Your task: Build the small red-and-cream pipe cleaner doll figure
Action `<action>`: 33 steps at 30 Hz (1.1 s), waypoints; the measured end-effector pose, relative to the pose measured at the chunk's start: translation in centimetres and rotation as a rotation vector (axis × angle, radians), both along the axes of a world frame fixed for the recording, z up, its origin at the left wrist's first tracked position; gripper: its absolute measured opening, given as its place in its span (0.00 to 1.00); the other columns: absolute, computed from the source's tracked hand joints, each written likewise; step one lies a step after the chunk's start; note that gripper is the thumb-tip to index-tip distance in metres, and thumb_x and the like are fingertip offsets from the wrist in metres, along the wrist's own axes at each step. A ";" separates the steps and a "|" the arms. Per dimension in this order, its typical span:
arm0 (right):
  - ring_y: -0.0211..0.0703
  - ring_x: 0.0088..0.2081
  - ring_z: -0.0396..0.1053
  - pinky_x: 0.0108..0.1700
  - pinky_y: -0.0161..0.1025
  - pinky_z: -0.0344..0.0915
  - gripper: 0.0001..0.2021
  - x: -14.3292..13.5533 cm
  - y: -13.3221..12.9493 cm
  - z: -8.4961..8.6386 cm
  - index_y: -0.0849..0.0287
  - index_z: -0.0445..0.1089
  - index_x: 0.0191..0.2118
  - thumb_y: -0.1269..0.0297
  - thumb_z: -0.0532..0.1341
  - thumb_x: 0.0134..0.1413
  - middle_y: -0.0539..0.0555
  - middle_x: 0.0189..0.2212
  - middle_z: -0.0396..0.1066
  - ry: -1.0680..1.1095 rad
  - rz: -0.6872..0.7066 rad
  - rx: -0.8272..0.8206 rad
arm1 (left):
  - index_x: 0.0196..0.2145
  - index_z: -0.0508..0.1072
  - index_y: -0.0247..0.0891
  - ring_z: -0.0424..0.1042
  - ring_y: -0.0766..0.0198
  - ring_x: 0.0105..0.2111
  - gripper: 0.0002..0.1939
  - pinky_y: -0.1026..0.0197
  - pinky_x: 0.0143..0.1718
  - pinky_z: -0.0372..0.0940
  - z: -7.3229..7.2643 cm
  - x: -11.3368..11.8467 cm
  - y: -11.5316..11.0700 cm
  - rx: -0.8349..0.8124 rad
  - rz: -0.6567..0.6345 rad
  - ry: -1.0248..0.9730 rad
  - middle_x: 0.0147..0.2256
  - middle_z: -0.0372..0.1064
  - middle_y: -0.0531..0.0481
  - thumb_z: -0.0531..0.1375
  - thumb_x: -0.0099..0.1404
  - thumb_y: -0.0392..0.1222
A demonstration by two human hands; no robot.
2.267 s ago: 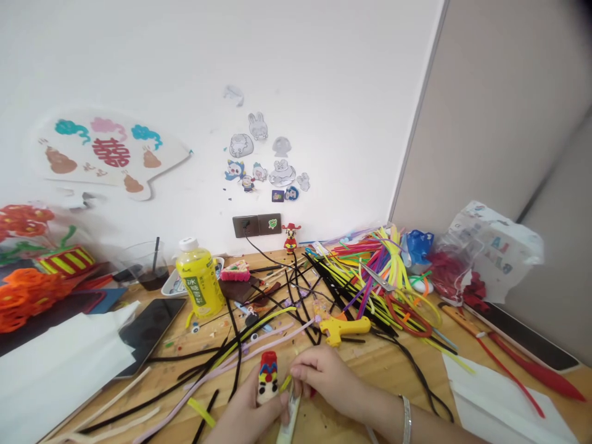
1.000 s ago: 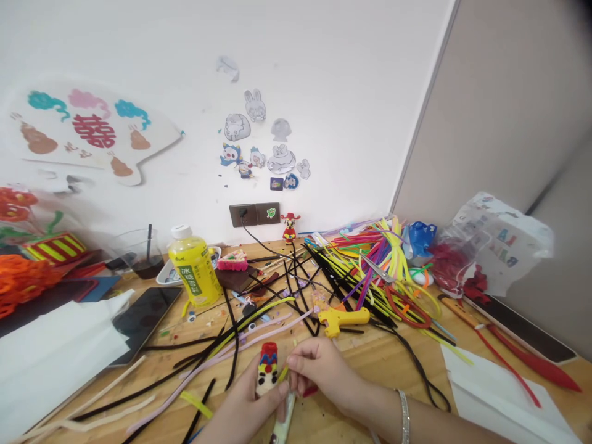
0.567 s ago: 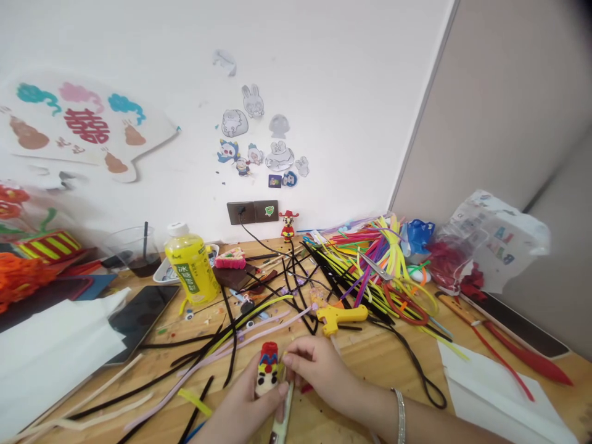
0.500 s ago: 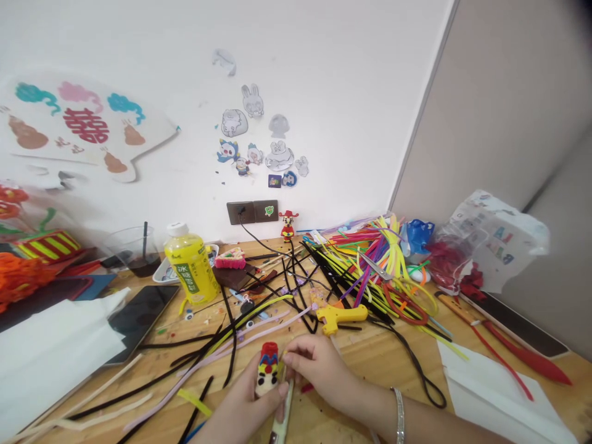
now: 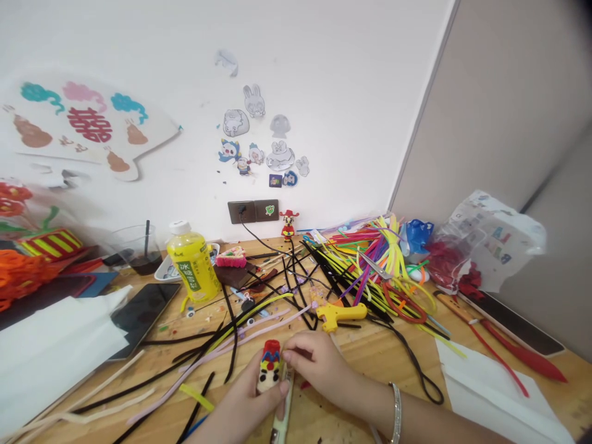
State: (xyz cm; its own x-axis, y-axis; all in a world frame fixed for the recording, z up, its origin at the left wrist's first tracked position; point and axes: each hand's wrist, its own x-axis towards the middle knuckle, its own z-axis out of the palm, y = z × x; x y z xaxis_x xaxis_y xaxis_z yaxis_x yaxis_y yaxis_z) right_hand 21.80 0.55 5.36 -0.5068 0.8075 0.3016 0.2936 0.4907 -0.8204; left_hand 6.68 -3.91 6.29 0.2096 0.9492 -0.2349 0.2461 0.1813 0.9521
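Observation:
My left hand [image 5: 247, 394] is wrapped round a small doll figure [image 5: 269, 367] with a red and blue top and a pale face with dark eyes. My right hand [image 5: 309, 361] is closed in a pinch at the figure's right side; what its fingertips hold is too small to make out. Below the hands a pale stick-like item [image 5: 282, 422] points toward the front edge. Just beyond my right hand lies a yellow glue gun [image 5: 340, 314]. Black pipe cleaners [image 5: 152, 379] and pink ones [image 5: 166, 394] lie to the left of my left hand.
A yellow bottle [image 5: 192, 265] and a plastic cup [image 5: 143, 253] stand at the back left. Near them lies a dark tablet [image 5: 143, 314]. Coloured pipe cleaners [image 5: 370, 259] are piled at the back right. Red-handled scissors [image 5: 522, 348] and white paper [image 5: 494, 394] lie at the right.
The whole view has shifted very slightly. My right hand is a little higher beside the figure; my left hand keeps its hold.

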 end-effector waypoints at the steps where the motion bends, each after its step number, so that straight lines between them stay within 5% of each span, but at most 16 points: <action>1: 0.35 0.27 0.63 0.30 0.31 0.57 0.09 0.0 0.0 0.0 0.60 0.70 0.26 0.68 0.55 0.53 0.49 0.22 0.67 -0.024 -0.007 0.025 | 0.44 0.62 0.35 0.65 0.63 0.24 0.24 0.61 0.31 0.61 0.0 0.0 0.0 -0.004 -0.014 -0.010 0.24 0.64 0.55 0.58 0.51 0.49; 9: 0.37 0.32 0.64 0.34 0.32 0.58 0.08 0.1 -0.1 0.3 0.60 0.70 0.33 0.70 0.53 0.55 0.51 0.28 0.69 -0.122 0.040 0.153 | 0.45 0.61 0.34 0.65 0.63 0.23 0.23 0.62 0.31 0.61 -0.6 -0.2 0.0 0.036 -0.068 -0.048 0.21 0.63 0.57 0.57 0.54 0.49; 22: 0.37 0.30 0.64 0.33 0.32 0.59 0.11 0.0 -0.2 -0.6 0.60 0.68 0.29 0.68 0.51 0.57 0.51 0.26 0.67 -0.177 -0.015 0.245 | 0.45 0.65 0.35 0.66 0.59 0.31 0.23 0.60 0.37 0.61 -0.8 -0.4 0.2 0.068 -0.011 0.043 0.31 0.69 0.51 0.58 0.52 0.46; 33: 0.38 0.31 0.63 0.34 0.33 0.59 0.10 0.0 -0.4 -1.0 0.59 0.65 0.30 0.70 0.49 0.58 0.51 0.27 0.67 -0.255 -0.036 0.349 | 0.41 0.65 0.35 0.65 0.58 0.35 0.20 0.60 0.39 0.61 0.1 -0.1 0.1 0.069 -0.020 0.035 0.32 0.67 0.50 0.57 0.51 0.46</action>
State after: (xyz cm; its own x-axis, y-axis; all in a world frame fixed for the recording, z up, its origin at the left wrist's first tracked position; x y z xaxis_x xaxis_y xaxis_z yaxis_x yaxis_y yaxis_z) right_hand 21.85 0.20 4.41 -0.5740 0.6975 0.4289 0.4871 0.7119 -0.5059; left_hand 6.62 -3.77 6.40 0.2210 0.9590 -0.1771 0.2827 0.1108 0.9528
